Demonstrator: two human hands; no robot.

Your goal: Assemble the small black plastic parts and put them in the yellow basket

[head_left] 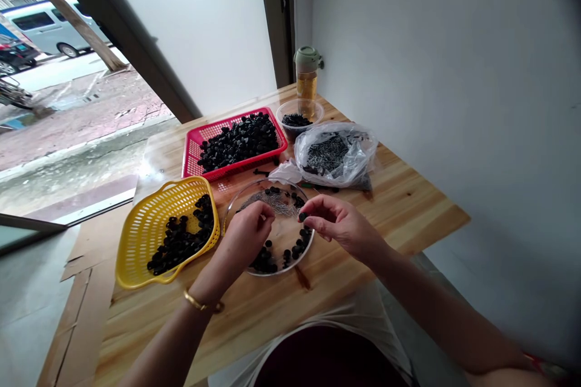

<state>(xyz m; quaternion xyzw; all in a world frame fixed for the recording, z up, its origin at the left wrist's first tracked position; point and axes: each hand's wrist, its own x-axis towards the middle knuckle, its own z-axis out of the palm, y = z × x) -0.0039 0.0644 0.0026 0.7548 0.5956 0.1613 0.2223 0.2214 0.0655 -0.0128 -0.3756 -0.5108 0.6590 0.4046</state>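
My right hand (334, 222) pinches a small round black cap (302, 217) between thumb and fingertips, over the right rim of a clear round tray (272, 274). Across from it, my left hand (249, 227) is closed above the tray's left side, its fingertips pressed together; whatever they may hold is too small or hidden. Thin metal pins (284, 204) lie in a heap at the tray's far side. Several loose black caps (297, 248) are spread around the tray's inner edge. A gold bracelet (197, 301) circles my left wrist.
Left stands a yellow basket (136, 242) with black caps; behind it, a red basket (193, 148) heaped with black parts. A clear plastic bag (358, 157) of small dark pieces, a clear bowl (318, 110) and a green-lidded bottle (307, 75) stand at the back of the wooden table (422, 211).
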